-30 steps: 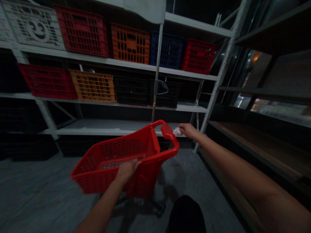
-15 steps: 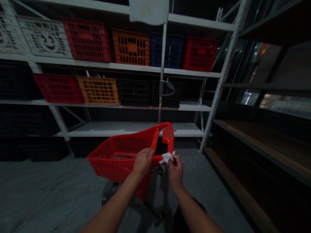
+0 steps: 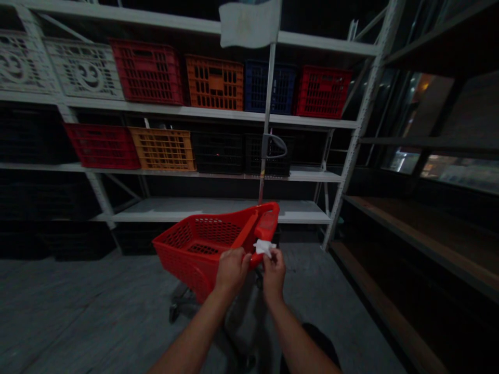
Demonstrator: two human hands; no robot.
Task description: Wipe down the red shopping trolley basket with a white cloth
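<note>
In front of me stands a red plastic shopping cart (image 3: 187,266) on dark wheels, its basket pierced with small holes. My left hand (image 3: 233,271) is wrapped over the cart's near rim, close to the handle end. Pinched in the fingers of my right hand (image 3: 275,272) is a crumpled white cloth or tissue (image 3: 265,247), which lies against the red handle (image 3: 268,215). A metal pole (image 3: 268,98) rises from the far side of the cart. It carries a white flag (image 3: 249,25) and a grey loop-shaped grip (image 3: 275,146).
Behind the cart is a white metal rack (image 3: 218,210) bearing plastic crates, among them a red crate (image 3: 150,72), an orange crate (image 3: 214,82) and a yellow crate (image 3: 163,149). Dark wooden shelving (image 3: 413,223) lines the right side. Grey concrete floor (image 3: 89,311) lies below.
The cart's handle end has turned slightly and the basket sits further right in view. My right hand has moved left with the white cloth, nearer to my left hand, which still grips the rim.
</note>
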